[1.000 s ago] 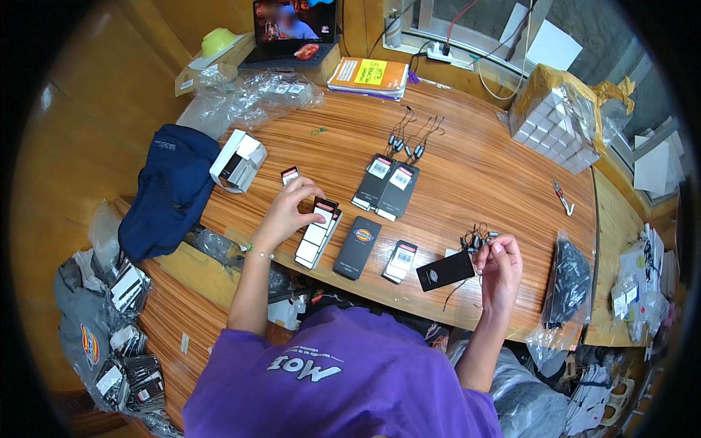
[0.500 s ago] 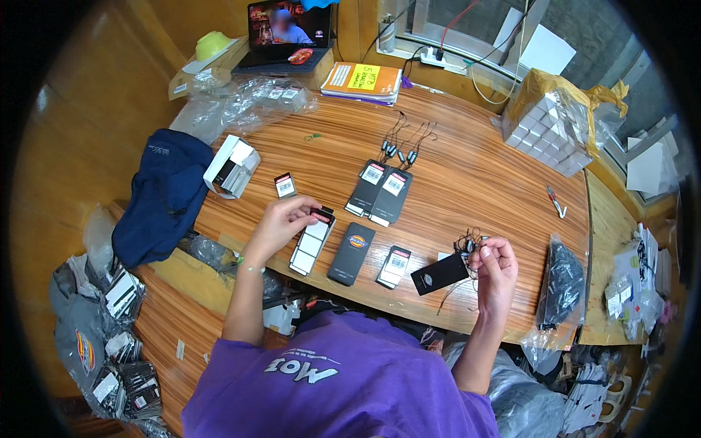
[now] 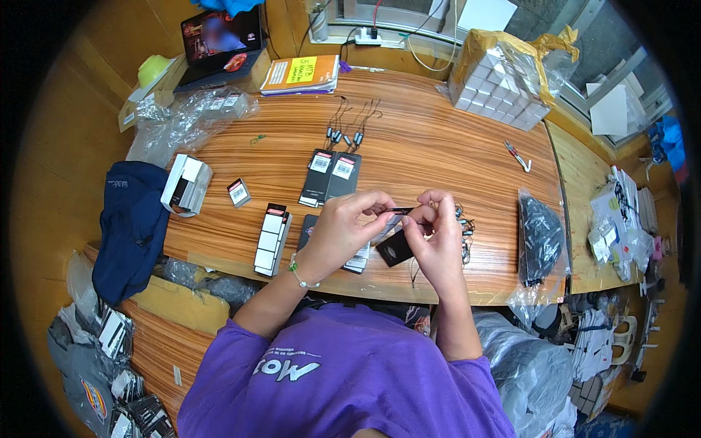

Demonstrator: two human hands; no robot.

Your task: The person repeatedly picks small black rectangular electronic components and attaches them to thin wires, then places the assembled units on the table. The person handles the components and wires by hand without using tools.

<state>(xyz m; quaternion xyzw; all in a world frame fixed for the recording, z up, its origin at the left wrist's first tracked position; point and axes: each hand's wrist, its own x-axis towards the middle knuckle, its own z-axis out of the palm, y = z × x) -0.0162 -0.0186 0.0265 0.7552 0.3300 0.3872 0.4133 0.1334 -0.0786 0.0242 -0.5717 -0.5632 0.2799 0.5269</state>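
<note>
Pinching hands: my left hand (image 3: 349,228) grips a thin, dark-edged flat piece (image 3: 398,211) between thumb and fingers; my right hand (image 3: 435,232) bends its thumb and fingers in at the piece's right end, though I cannot tell whether they grasp it.
Below my fingertips: a flat black rectangular tag (image 3: 394,250), tilted, near the front edge of a brown-streaked wooden table (image 3: 438,160); I cannot tell whether it hangs or rests.
Left of my wrist: a tall, narrow stack of black-and-white cards (image 3: 270,241), with a small white-labelled stack (image 3: 238,193) beyond it.
Middle: two dark grey tags with white labels (image 3: 330,175), side by side, their black cords (image 3: 355,131) spread toward the far side.
Left side: an open white cardboard box (image 3: 179,179) of cards, beside a navy fabric bag (image 3: 131,226).
Far edge: a dark laptop (image 3: 219,40), screen lit, and orange notebooks (image 3: 285,77) bearing a yellow note.
Right side: a plastic-wrapped block of small white boxes (image 3: 496,84), a red-and-white pen-like tool (image 3: 518,155), a clear bag of black items (image 3: 542,237).
Room: yellowish wood-panelled walls (image 3: 73,146), a window (image 3: 558,44) behind, grey plastic-wrapped bundles (image 3: 515,365) below the table.
</note>
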